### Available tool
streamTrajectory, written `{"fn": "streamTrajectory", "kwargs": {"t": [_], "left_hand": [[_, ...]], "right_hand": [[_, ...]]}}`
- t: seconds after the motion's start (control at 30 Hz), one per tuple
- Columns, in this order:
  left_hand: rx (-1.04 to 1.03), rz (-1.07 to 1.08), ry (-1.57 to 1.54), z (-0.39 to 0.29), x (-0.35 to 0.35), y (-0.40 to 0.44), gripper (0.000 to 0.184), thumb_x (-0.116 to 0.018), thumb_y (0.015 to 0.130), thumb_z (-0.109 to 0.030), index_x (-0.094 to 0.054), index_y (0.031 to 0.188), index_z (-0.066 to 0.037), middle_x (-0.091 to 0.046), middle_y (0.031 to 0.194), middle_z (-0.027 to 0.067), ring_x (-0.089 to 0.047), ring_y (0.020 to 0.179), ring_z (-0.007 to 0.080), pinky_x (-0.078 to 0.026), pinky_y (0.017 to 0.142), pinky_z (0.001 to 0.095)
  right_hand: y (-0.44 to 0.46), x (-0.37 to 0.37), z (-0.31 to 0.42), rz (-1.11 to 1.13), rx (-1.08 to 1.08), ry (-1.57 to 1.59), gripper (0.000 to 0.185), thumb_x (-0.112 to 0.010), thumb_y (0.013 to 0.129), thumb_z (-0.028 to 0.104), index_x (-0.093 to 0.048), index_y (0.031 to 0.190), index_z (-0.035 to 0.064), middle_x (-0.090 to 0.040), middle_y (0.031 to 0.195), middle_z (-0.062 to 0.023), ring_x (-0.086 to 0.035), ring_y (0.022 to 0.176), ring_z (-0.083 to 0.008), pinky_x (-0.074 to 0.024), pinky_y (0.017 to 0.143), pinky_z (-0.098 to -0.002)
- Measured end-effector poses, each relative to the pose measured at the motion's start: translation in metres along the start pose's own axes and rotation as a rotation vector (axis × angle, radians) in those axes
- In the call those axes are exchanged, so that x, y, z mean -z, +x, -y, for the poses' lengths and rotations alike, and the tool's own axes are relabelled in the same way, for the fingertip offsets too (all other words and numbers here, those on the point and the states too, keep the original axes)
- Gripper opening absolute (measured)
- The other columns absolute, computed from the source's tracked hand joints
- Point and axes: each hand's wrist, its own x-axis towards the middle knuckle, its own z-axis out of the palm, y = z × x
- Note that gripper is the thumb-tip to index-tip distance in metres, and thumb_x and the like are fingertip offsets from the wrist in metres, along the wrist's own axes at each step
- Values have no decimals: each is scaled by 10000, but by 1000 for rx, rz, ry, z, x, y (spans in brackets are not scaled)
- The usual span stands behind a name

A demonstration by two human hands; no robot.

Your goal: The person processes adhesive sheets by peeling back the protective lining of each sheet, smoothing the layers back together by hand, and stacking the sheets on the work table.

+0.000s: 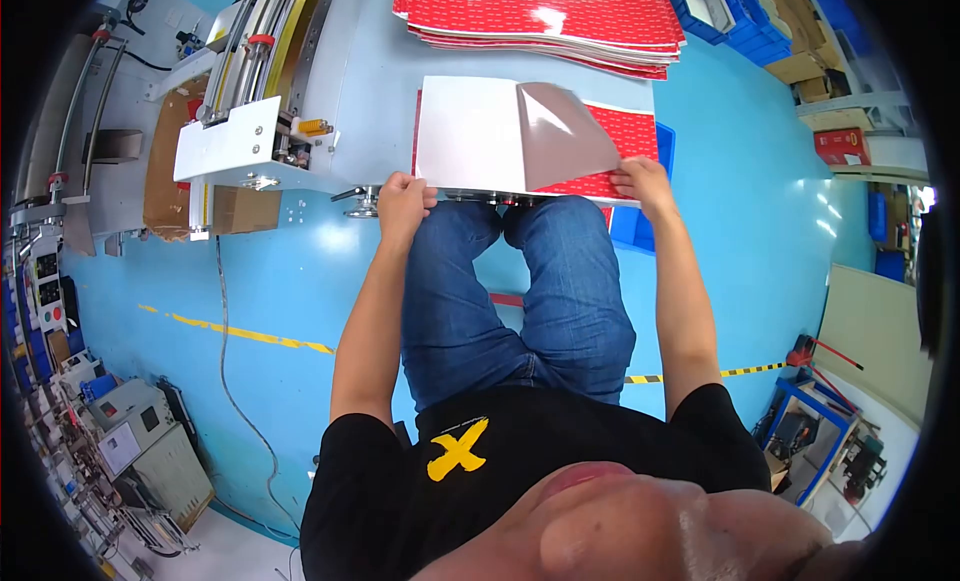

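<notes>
A white sheet (470, 131) lies on a red patterned sheet (630, 131) at the front edge of the worktable. Over its right part a glossy grey-brown film (565, 141) is lifted and curved, its right corner reaching my right hand (648, 184). The fingers of that hand are closed on the film's corner, close above the red sheet. My left hand (404, 201) is at the front left corner of the white sheet, fingers curled and pinched at its edge. What lies exactly between those fingertips is hard to see.
Behind the sheets rises a thick stack of red patterned sheets (540, 21). A machine with rails and a white end plate (228, 141) stands to the left. Below the table edge sit a black-handled knob (362, 201) and, at right, a blue bin (632, 229).
</notes>
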Motion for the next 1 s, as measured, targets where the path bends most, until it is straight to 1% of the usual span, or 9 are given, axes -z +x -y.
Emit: {"fn": "streamTrajectory", "kwargs": {"t": [0.17,0.4,0.5,0.6,0.63,0.7,0.77,0.9,1.0], "left_hand": [[27,-48,35,-5,-3,2,138,-584,898,-154,-584,940,-23,-703,805,99,-654,639,143,-486,545,262],[-26,-41,60,-6,3,-3,221,-632,917,-226,-587,975,-18,-687,806,77,-651,642,137,-495,567,258],[-224,-197,136,-4,-1,-19,241,-627,927,-254,-596,924,-15,-665,758,80,-655,638,163,-506,561,315],[-541,-75,388,0,-27,-44,214,-643,923,-249,-613,922,-37,-667,796,115,-667,662,233,-514,596,377],[-636,75,480,-16,-50,-66,151,-648,907,-207,-633,945,-62,-666,832,146,-672,729,318,-521,658,423],[-842,473,559,-22,-96,-81,185,-633,884,-139,-659,1034,-33,-688,1015,152,-661,927,348,-527,820,418],[-1027,504,606,-11,-138,-74,307,-618,875,-105,-615,1166,-5,-599,1261,189,-545,1206,354,-416,1051,436],[-1005,250,859,-4,-172,-51,391,-565,923,-222,-578,1232,17,-509,1358,244,-457,1286,390,-362,1083,479],[-791,465,870,-16,-166,-46,481,-540,942,-323,-543,1279,20,-556,1291,265,-518,1223,391,-391,1044,495]], "right_hand": [[0,57,-24,-123,-23,111,209,-574,932,187,-616,1025,5,-681,935,-105,-673,814,-195,-557,720,-316],[-10,44,-12,-43,19,203,148,-581,940,172,-623,1005,45,-681,931,-77,-666,806,-157,-542,711,-288],[-17,26,-4,87,48,251,139,-590,953,175,-634,1017,59,-685,939,-62,-663,822,-139,-535,728,-273],[-17,-9,10,241,93,218,157,-599,960,186,-641,1053,67,-688,962,-55,-659,859,-133,-529,753,-263],[-17,-24,14,295,107,196,166,-602,962,190,-643,1067,68,-688,972,-54,-658,873,-133,-527,763,-261],[-7,-58,22,421,136,196,235,-605,963,204,-636,1137,49,-678,1049,-67,-636,969,-138,-509,836,-267],[1,-88,29,493,206,87,310,-615,960,231,-619,1188,22,-660,1121,-81,-608,1057,-145,-485,903,-283],[14,-106,34,722,244,-181,589,-697,907,332,-503,1352,-2,-587,1280,-158,-537,1200,-231,-422,1030,-340],[11,-99,51,846,306,-362,847,-778,787,502,-470,1386,-12,-577,1304,-185,-537,1218,-282,-412,1044,-379]]}}
